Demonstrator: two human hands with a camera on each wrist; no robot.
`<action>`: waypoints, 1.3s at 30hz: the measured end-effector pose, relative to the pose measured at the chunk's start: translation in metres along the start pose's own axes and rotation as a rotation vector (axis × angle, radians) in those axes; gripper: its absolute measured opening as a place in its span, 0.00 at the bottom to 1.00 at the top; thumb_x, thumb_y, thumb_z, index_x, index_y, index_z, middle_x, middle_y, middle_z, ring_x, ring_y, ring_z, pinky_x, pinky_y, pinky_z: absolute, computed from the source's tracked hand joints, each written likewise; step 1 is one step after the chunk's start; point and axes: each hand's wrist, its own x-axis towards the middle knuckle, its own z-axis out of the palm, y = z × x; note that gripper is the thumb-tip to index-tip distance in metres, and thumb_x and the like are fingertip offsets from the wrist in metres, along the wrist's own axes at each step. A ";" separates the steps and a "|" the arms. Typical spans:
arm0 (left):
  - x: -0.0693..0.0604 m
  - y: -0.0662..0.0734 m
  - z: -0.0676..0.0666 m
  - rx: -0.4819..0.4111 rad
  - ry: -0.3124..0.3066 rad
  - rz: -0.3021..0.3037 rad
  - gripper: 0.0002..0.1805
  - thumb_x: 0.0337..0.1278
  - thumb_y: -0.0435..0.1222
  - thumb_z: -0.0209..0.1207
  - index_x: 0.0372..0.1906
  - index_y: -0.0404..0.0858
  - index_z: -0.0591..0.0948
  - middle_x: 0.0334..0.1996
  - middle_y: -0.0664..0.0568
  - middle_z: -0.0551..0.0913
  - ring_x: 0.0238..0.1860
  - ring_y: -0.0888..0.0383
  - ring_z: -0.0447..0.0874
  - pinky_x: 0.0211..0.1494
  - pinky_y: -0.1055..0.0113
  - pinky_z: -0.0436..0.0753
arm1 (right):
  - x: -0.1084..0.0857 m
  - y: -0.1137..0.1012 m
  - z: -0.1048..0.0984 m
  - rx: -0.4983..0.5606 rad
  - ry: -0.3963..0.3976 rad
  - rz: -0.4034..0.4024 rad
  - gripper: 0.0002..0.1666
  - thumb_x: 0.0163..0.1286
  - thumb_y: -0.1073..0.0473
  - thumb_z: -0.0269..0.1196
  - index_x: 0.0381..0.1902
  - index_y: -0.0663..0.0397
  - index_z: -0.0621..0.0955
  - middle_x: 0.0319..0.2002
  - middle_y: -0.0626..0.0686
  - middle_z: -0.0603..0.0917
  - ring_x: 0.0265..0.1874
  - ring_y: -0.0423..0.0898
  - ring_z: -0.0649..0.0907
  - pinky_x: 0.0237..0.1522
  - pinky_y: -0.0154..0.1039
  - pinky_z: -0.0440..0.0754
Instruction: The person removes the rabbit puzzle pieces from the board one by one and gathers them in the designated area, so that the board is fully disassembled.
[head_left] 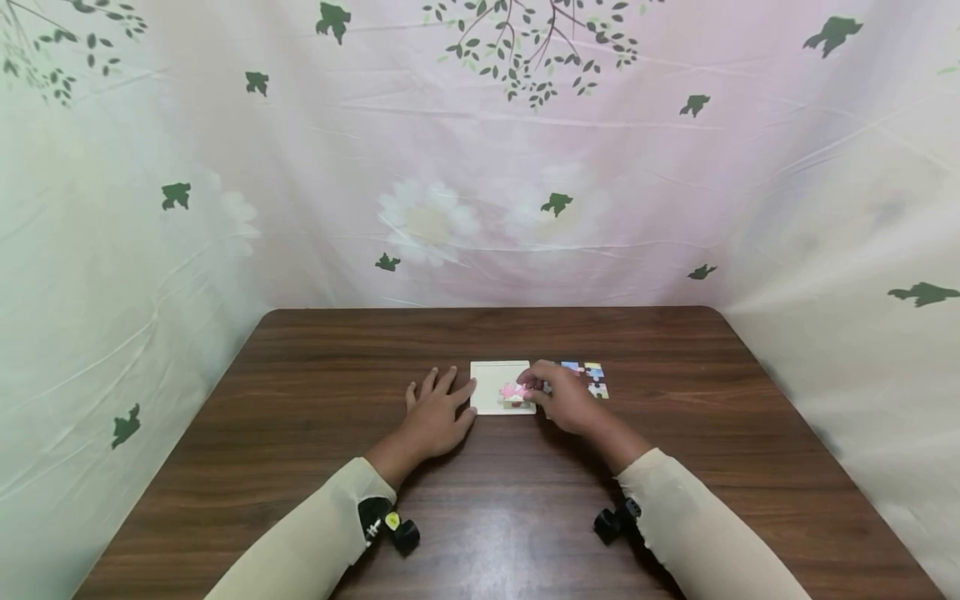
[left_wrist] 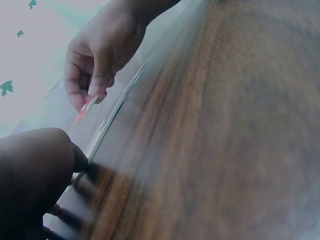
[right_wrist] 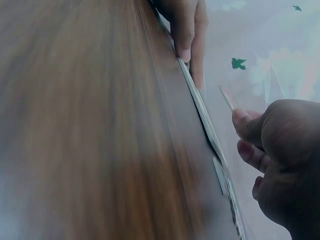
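A small white puzzle tray [head_left: 486,385] lies flat on the table. My left hand [head_left: 437,418] rests beside it with fingers spread, thumb and index finger at the tray's left edge. Between thumb and fingertips, my right hand [head_left: 567,402] pinches a pink puzzle piece [head_left: 512,390] and holds it just above the tray. In the left wrist view that piece [left_wrist: 86,111] is tilted and clear of the tray's surface. Another puzzle piece [head_left: 516,404], with some red and green, lies in the tray's lower right corner. My right fingers partly cover the tray's right side.
Several loose puzzle pieces [head_left: 595,372] lie to the right of the tray, some hidden behind my right hand. All of this is on a dark wooden table [head_left: 480,500]. A printed cloth [head_left: 480,167] hangs behind and along both sides.
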 end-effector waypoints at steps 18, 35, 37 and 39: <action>0.004 0.002 0.004 0.006 -0.005 -0.011 0.31 0.85 0.54 0.50 0.85 0.55 0.70 0.88 0.43 0.59 0.89 0.32 0.49 0.83 0.21 0.47 | -0.028 0.040 -0.022 0.012 0.109 -0.089 0.11 0.68 0.69 0.74 0.46 0.52 0.91 0.56 0.58 0.85 0.63 0.63 0.76 0.65 0.64 0.72; 0.010 0.000 0.008 0.007 0.003 -0.003 0.31 0.85 0.54 0.51 0.85 0.55 0.70 0.88 0.42 0.59 0.89 0.32 0.49 0.82 0.21 0.48 | -0.058 0.079 -0.056 0.011 0.118 -0.004 0.12 0.70 0.71 0.72 0.49 0.55 0.91 0.64 0.66 0.82 0.71 0.72 0.69 0.69 0.77 0.64; 0.011 0.000 0.007 0.004 0.013 -0.001 0.31 0.85 0.54 0.51 0.84 0.55 0.70 0.88 0.42 0.59 0.89 0.32 0.50 0.82 0.21 0.48 | -0.056 0.082 -0.059 0.017 0.114 0.016 0.12 0.71 0.70 0.72 0.49 0.54 0.91 0.68 0.67 0.80 0.75 0.74 0.66 0.71 0.80 0.61; 0.012 0.000 0.006 0.000 0.019 -0.002 0.31 0.85 0.54 0.51 0.84 0.55 0.70 0.88 0.42 0.59 0.89 0.32 0.50 0.82 0.21 0.47 | -0.054 0.084 -0.061 0.023 0.101 0.042 0.12 0.72 0.68 0.72 0.50 0.52 0.92 0.71 0.68 0.78 0.78 0.75 0.62 0.73 0.82 0.58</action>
